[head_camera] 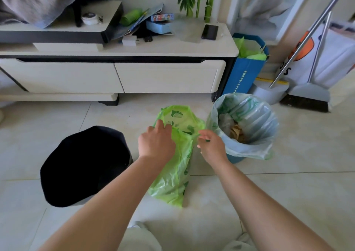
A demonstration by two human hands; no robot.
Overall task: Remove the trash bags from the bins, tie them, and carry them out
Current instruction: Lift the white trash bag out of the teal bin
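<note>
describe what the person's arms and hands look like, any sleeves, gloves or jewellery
Both arms are bare from the bottom edge of the picture to the fingertips: no sleeves reach into view. The left hand and right hand wear no gloves, and no rings, watch or bracelets show on the fingers or wrists. No markings or tattoos are visible. Nails look short and unpainted, though they are small in this view.

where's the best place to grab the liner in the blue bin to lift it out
Probably the overhanging edge of the clear liner, folded down outside the blue bin. Come from above on opposite sides and gather it inward; the loose skirt hangs free while trash fills the middle.
</note>
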